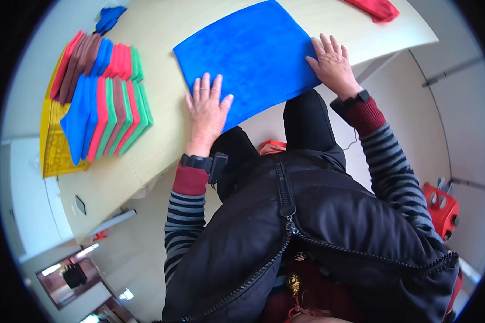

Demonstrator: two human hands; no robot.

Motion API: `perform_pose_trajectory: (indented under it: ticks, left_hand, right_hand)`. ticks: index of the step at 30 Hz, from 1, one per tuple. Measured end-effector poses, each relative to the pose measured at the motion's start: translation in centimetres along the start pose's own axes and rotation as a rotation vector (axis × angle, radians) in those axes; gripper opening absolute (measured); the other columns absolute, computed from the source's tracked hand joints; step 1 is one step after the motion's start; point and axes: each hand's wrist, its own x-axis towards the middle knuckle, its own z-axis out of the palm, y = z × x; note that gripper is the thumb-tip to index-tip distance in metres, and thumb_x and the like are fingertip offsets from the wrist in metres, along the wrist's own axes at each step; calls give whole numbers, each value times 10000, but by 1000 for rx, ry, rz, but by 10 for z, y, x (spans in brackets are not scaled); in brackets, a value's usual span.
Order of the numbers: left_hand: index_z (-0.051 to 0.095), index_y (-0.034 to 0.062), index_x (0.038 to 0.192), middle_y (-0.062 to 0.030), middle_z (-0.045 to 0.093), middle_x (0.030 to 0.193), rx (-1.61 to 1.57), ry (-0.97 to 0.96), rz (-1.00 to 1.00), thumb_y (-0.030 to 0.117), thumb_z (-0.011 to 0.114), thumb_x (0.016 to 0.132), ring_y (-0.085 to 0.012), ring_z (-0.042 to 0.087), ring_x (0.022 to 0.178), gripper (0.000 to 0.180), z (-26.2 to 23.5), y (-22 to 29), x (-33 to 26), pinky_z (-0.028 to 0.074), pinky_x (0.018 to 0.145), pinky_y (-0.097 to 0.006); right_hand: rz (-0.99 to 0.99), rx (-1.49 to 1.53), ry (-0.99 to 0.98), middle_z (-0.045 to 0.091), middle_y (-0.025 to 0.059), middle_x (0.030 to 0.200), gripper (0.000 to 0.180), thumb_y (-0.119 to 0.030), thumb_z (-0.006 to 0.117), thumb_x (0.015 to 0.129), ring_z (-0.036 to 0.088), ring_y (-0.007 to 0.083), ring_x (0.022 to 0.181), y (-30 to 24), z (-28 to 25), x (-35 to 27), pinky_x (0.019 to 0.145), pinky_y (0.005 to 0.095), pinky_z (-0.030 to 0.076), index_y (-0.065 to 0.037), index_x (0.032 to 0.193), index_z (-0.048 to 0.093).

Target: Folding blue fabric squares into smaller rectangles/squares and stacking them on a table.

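Rests left hand (207, 112) on blue cloth (253, 59), right hand (332, 63) at its edge, fingers open. Has bare table (164, 102) left, floor (409, 113) past near edge.

The left hand (207, 110) hid part of the blue cloth (253, 59) near eleven o'clock; the frame's upper edge cropped a red cloth (376, 8) at one.

- blue cloth (248, 59): no readable text
- folded cloths (101, 121), yellow basket (47, 156): none legible
- black wristbands (196, 162): none legible
- elsewhere: no readable signs, numbers
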Motion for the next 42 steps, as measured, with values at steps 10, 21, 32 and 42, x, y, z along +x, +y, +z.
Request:
perform_pose_trajectory:
  ticks: [10,21,32,42]
  left_hand:
    - [438,149,1481,-127,389,1540,-22,21,212,394,712,861,-330,339,1431,721,-10,28,-39,234,1173,-551]
    - [451,137,1472,-109,389,1545,-12,4,190,326,717,865,-306,349,1430,689,-29,-20,-72,253,1174,-518]
    - [584,44,1328,-140,519,1431,-176,126,74,216,646,931,-337,466,1338,438,-30,-27,-102,355,1125,-465]
    - [658,36,1198,-128,604,1324,-208,191,13,180,590,975,-332,561,1226,275,-29,-24,-99,451,1018,-430]
  right_hand:
    - [-400,227,-61,376,161,1554,590,-449,486,1006,291,379,1465,-131,-13,-16,1187,551,213,-116,1489,421]
    - [-381,274,-60,381,168,1550,613,-466,477,1004,308,377,1454,-190,-19,-22,1183,555,214,-72,1473,435]
    - [-546,447,-81,434,130,1519,571,-459,477,1007,330,345,1444,-221,-19,-26,1180,529,230,-99,1450,478]
    - [-125,131,12,388,136,1553,597,-481,461,1014,305,365,1460,-54,9,-11,1184,538,225,-114,1483,424]
